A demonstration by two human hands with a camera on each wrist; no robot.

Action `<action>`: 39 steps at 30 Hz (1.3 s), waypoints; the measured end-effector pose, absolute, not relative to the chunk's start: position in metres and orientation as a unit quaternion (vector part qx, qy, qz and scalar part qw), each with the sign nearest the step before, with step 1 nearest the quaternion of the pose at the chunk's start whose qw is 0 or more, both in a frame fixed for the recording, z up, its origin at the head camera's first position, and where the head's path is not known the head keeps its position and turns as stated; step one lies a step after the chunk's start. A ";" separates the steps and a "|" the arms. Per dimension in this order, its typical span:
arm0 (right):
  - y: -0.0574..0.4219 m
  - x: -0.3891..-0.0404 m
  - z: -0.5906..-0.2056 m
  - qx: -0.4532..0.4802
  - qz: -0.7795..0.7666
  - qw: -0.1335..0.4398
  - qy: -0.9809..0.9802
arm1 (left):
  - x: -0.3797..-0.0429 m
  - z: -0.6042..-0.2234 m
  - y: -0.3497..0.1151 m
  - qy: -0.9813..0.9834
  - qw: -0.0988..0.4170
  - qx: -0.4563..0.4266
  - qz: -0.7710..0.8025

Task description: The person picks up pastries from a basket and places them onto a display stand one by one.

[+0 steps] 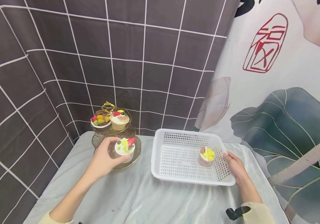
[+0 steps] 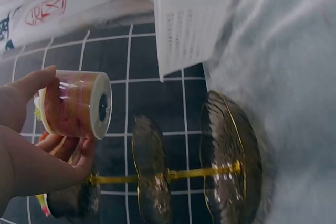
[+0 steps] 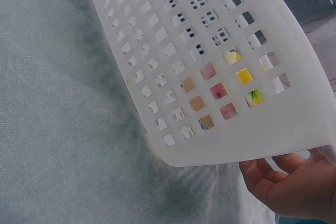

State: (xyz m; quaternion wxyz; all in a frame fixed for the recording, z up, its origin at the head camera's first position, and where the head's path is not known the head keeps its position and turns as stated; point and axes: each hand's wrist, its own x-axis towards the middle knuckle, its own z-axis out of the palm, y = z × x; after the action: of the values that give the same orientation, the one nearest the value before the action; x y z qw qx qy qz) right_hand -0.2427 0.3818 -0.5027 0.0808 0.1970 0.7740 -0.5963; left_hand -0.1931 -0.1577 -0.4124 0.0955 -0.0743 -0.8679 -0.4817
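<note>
Two dessert cups matter most here. The first, a fruit-topped cup (image 1: 124, 151), is in your left grip (image 1: 103, 159), held in the air in front of the tiered stand (image 1: 137, 153). Your thumb is on one side of its clear wall and your curled fingers on the other, the gap closed to the cup's width. That side hold leaves the topping untouched and the base free, and keeping the cup near upright probably protects the loose-looking fruit.

The second, a yellow-topped cup (image 1: 206, 157), stands inside the white basket (image 1: 174, 160), near its right end wall. Your right grip (image 1: 236, 168) is curled at the rim of that same end, the fingers hooked around the edge and holding no cup; it likely steadies the light basket on the bench (image 1: 137, 202). The wrist views don't settle how firmly you press.

A chocolate-and-mango cup (image 1: 101, 119) and a tart-like cup (image 1: 119, 121) sit side by side on the stand's top tier, perhaps to balance each other around the gold handle (image 1: 108, 106).
</note>
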 end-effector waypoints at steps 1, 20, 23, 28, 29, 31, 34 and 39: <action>0.382 -0.243 -0.503 0.197 -0.597 0.081 0.774 | -0.192 -0.413 -0.161 -0.868 0.092 -0.073 -0.482; 0.380 -0.242 -0.500 0.199 -0.600 0.081 0.770 | -0.182 -0.411 -0.201 -0.876 0.095 0.003 -0.473; 0.380 -0.243 -0.500 0.197 -0.601 0.080 0.771 | -0.180 -0.412 -0.206 -0.873 0.102 0.022 -0.476; 0.381 -0.245 -0.501 0.198 -0.596 0.082 0.774 | -0.178 -0.416 -0.213 -0.872 0.121 0.050 -0.472; 0.381 -0.245 -0.501 0.198 -0.595 0.082 0.774 | -0.178 -0.416 -0.214 -0.871 0.122 0.057 -0.472; 0.381 -0.245 -0.501 0.198 -0.594 0.084 0.775 | -0.178 -0.417 -0.215 -0.870 0.122 0.068 -0.473; 0.382 -0.244 -0.501 0.202 -0.590 0.086 0.777 | -0.179 -0.419 -0.216 -0.870 0.116 0.084 -0.472; 0.382 -0.243 -0.499 0.196 -0.589 0.085 0.779 | -0.185 -0.425 -0.217 -0.868 0.122 0.102 -0.470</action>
State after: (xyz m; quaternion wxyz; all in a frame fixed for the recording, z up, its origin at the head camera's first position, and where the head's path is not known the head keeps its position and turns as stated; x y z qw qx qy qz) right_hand -0.2428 0.3821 -0.4994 0.0847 0.1963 0.7790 -0.5894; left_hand -0.1854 -0.2165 -0.4252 0.1218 0.1016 -0.8681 -0.4703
